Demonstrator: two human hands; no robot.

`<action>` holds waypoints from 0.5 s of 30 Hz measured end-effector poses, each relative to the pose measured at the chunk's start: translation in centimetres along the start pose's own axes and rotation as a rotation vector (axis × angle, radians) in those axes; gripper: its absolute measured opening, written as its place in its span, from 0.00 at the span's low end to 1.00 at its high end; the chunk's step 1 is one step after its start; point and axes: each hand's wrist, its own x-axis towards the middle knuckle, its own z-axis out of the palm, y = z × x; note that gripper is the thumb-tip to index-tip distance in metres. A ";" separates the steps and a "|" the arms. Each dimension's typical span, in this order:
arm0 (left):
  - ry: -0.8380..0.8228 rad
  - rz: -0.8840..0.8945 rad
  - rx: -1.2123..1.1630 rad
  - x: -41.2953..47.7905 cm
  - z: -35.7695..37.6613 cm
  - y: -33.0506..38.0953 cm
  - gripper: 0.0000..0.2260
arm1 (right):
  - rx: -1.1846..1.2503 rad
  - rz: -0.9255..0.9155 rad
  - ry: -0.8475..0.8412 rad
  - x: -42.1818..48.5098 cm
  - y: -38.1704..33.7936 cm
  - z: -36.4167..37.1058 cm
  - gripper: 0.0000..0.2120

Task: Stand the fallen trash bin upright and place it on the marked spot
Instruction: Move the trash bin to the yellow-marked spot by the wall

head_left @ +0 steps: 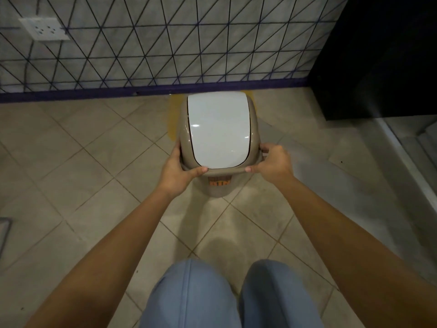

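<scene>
A beige trash bin [220, 189] with a white swing lid [218, 131] stands upright in front of me, seen from above. My left hand [178, 170] grips the left side of its rim, thumb on the near edge. Gripping the rim's right side is my right hand [272, 163]. A yellow mark [172, 117] on the floor shows just left of and behind the bin, next to the wall base. The bin hides most of that mark, and I cannot tell whether the bin rests on the floor or is held just above it.
A tiled wall [153, 43] with dark diagonal lines and a purple skirting runs behind the bin. A dark cabinet [378, 55] stands at the right. A white socket [43, 29] is on the wall, upper left. My knees [227, 294] are below the bin.
</scene>
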 end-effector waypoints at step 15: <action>-0.076 -0.026 -0.137 5.4 -0.6 1.3 0.52 | 0.228 0.198 -0.199 5.7 -1.2 -1.1 0.52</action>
